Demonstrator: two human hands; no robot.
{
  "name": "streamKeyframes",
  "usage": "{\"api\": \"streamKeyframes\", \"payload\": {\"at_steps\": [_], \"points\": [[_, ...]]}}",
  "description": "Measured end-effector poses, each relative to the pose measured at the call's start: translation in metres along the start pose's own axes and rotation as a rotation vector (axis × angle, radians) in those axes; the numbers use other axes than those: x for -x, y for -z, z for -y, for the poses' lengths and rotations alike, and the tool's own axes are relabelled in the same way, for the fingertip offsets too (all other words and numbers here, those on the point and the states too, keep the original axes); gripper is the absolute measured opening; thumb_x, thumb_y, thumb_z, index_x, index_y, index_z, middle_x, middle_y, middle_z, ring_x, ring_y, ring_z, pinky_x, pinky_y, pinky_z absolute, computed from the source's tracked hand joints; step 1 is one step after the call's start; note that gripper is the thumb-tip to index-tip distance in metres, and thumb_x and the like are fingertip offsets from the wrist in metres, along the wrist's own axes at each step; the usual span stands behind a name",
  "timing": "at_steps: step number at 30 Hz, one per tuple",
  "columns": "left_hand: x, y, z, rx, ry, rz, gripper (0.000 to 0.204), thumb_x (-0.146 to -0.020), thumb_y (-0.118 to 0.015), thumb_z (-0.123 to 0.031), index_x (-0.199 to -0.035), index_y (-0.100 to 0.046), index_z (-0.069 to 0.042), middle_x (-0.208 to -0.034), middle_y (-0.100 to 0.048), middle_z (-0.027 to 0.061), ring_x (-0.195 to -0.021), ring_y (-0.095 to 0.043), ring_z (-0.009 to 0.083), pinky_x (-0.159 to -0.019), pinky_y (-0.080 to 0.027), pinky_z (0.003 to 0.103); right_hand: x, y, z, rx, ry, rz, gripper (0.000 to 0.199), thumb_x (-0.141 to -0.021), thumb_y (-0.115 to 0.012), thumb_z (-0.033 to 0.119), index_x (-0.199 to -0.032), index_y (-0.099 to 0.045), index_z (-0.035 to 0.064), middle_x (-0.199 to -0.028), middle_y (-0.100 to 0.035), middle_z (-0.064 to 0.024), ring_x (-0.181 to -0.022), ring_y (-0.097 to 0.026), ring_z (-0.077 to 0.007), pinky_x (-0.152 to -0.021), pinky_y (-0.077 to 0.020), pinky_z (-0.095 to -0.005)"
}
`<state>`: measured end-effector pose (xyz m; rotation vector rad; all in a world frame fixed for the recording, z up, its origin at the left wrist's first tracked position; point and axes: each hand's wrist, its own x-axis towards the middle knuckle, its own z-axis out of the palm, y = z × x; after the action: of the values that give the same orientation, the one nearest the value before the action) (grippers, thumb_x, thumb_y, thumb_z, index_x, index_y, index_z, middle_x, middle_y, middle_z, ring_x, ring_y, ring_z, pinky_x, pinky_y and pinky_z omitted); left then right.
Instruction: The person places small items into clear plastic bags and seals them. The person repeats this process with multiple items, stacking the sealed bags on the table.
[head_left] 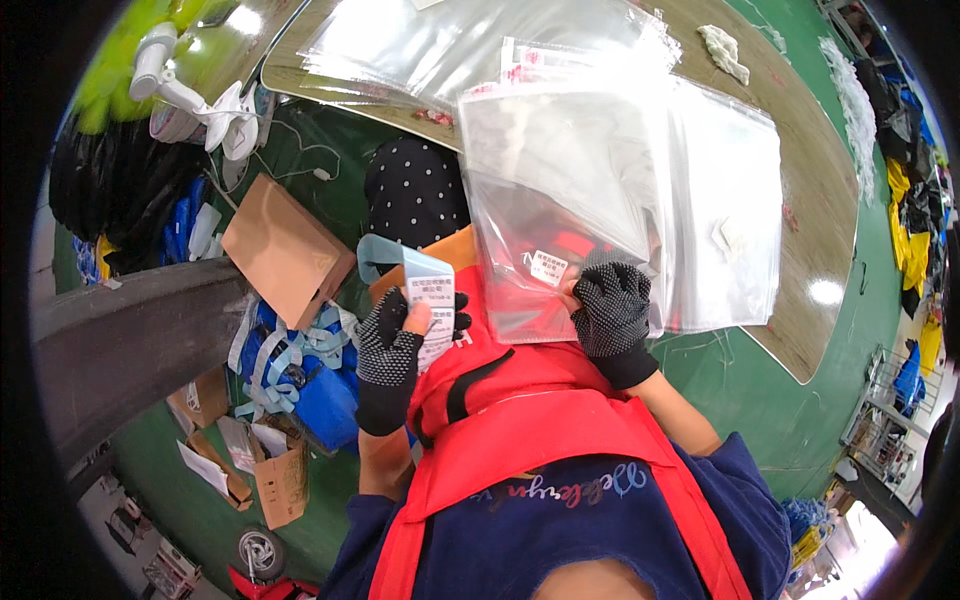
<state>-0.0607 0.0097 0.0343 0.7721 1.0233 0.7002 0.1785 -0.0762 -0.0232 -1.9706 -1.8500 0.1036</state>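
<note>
Nearest, at lower middle, was one red apron. Above it were two gloved hands. The left hand, left of centre, had its grip clamped, thumb against fingers, on one strip of labels; two printed faces showed. The right hand, right of centre, had its fingers bent close together, touching the front of one clear bag; whether they pinched the sheet could not be made out. One white label lay against that bag, just beside those fingertips.

Two more groups of clear bags lay beyond: one stack to the right, another pile at upper middle, their sheets too overlapped to count. They rested on one brown counter. One white cloth lay at upper right, and one white fan stood at upper left.
</note>
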Motion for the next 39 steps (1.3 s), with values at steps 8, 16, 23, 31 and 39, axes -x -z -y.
{"api": "streamKeyframes", "payload": {"at_steps": [8, 16, 23, 31, 39], "points": [[-0.005, -0.014, 0.012, -0.023, 0.033, 0.092, 0.029, -0.093, -0.044, -0.011, -0.114, -0.048, 0.009, -0.101, -0.062, 0.0188, -0.089, -0.063, 0.0226, -0.080, -0.050, 0.031, 0.031, 0.056, -0.083, -0.631, -0.809, -0.488, 0.017, -0.092, -0.053, 0.022, -0.089, -0.055, 0.0053, -0.059, -0.047, 0.0018, -0.047, -0.043, -0.0073, -0.045, -0.0360, -0.0223], [-0.001, -0.035, -0.001, -0.137, -0.048, 0.129, 0.026, -0.093, -0.045, -0.011, -0.110, -0.052, 0.008, -0.097, -0.064, 0.0170, -0.088, -0.064, 0.0214, -0.080, -0.050, 0.030, 0.030, 0.070, -0.025, 0.008, -0.423, -0.608, 0.028, -0.092, -0.049, 0.019, -0.109, -0.052, -0.0018, -0.107, -0.055, -0.0135, -0.096, -0.053, -0.0231, -0.087, -0.0413, -0.0353], [0.013, -0.041, 0.000, -0.634, -0.102, 0.094, 0.027, -0.089, -0.055, -0.020, -0.104, -0.059, 0.002, -0.086, -0.065, 0.0143, -0.079, -0.064, 0.0206, -0.066, -0.050, 0.031, -0.048, 0.036, 0.054, -1.538, -0.622, 0.357, 0.024, -0.085, -0.064, 0.020, -0.097, -0.060, -0.0009, -0.085, -0.062, -0.0068, -0.071, -0.058, -0.0086, -0.061, -0.0482, -0.0206], [0.020, -0.027, 0.001, -0.863, -0.192, 0.065, 0.033, -0.086, -0.059, -0.025, -0.100, -0.061, 0.004, -0.082, -0.066, 0.0190, -0.077, -0.066, 0.0282, -0.066, -0.050, 0.035, -0.057, 0.033, 0.053, -0.693, 0.170, 0.080, 0.027, -0.066, -0.076, 0.027, -0.088, -0.068, 0.0133, -0.087, -0.059, -0.0058, -0.084, -0.055, -0.0267, -0.075, -0.0432, -0.0385], [0.019, -0.016, -0.002, -0.955, -0.186, 0.062, 0.038, -0.086, -0.059, -0.027, -0.104, -0.059, 0.006, -0.085, -0.064, 0.0222, -0.079, -0.064, 0.0320, -0.072, -0.049, 0.037, -0.065, 0.020, 0.013, -0.482, -0.020, -0.257, 0.008, -0.071, -0.068, 0.011, -0.069, -0.062, 0.0051, -0.082, -0.061, -0.0087, -0.079, -0.056, -0.0264, -0.067, -0.0451, -0.0332]]}}
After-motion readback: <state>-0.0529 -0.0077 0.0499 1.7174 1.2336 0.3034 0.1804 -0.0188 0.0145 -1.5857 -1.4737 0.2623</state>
